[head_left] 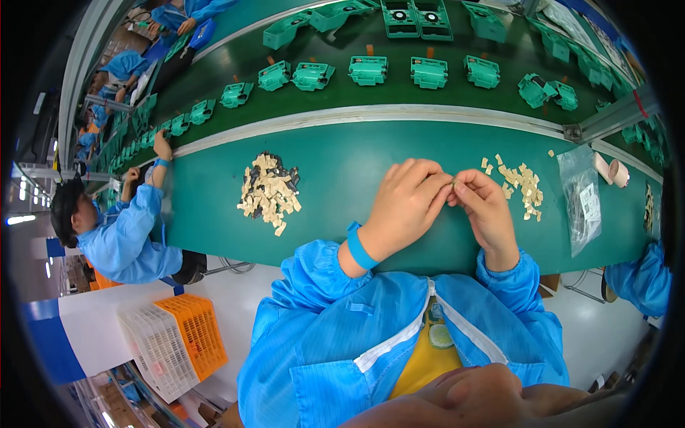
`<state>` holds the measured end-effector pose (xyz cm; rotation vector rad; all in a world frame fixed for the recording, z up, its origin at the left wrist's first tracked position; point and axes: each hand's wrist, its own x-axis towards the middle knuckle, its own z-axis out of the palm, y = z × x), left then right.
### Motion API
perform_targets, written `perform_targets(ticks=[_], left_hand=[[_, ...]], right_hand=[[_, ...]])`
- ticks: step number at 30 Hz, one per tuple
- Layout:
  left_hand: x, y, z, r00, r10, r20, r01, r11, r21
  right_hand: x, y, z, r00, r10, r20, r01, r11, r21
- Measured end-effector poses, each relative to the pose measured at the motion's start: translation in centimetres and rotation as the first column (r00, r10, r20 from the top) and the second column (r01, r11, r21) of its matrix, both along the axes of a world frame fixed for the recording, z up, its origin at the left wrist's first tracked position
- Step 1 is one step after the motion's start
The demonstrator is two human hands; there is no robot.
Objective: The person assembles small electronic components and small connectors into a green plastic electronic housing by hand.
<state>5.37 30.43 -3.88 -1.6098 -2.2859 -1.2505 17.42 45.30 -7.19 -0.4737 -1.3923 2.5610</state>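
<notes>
Over the green work table (335, 160), my left hand (405, 203) and my right hand (485, 207) meet at their fingertips. Both are closed in a pinch on one tiny piece between them; its kind is too small to make out. A blue band circles my left wrist. To the left lies a heap of small cream pieces mixed with black ones (270, 191). Beside my right hand, several loose cream pieces (524, 187) are scattered on the table.
A clear plastic bag (583, 200) and a pinkish roll (618, 173) lie at the right. Beyond a metal rail (371, 114), green plastic housings (368, 70) stand in rows on a dark green belt. A co-worker (121, 228) sits at the left, near orange and white crates (193, 335).
</notes>
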Motion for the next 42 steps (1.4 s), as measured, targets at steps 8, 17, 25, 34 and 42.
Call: perform_targets(ticks=[8,17,25,34,42], left_hand=[[1.0,0.9,0.2,0.991,-0.077,-0.113,0.067,0.994,-0.087],[0.5,6.2,-1.7,0.986,-0.07,0.153,0.075,0.997,-0.026],[1.7,12.3,-5.4,0.92,-0.301,0.251,0.266,0.95,0.165],[0.8,8.7,-3.0,0.724,-0.287,0.627,0.434,0.896,-0.09],[1.1,7.4,-3.6,0.657,-0.215,0.722,0.348,0.937,-0.037]], right_hand=[[1.4,0.5,-0.3,1.0,0.012,0.018,-0.017,0.947,0.321],[6.2,5.2,0.7,0.985,-0.165,0.05,0.141,0.94,0.31],[6.4,7.3,0.3,0.932,-0.341,0.122,0.283,0.895,0.345],[5.8,7.0,-0.5,0.963,-0.247,0.108,0.185,0.898,0.399],[5.2,5.3,1.1,0.954,-0.3,0.015,0.17,0.579,0.797]])
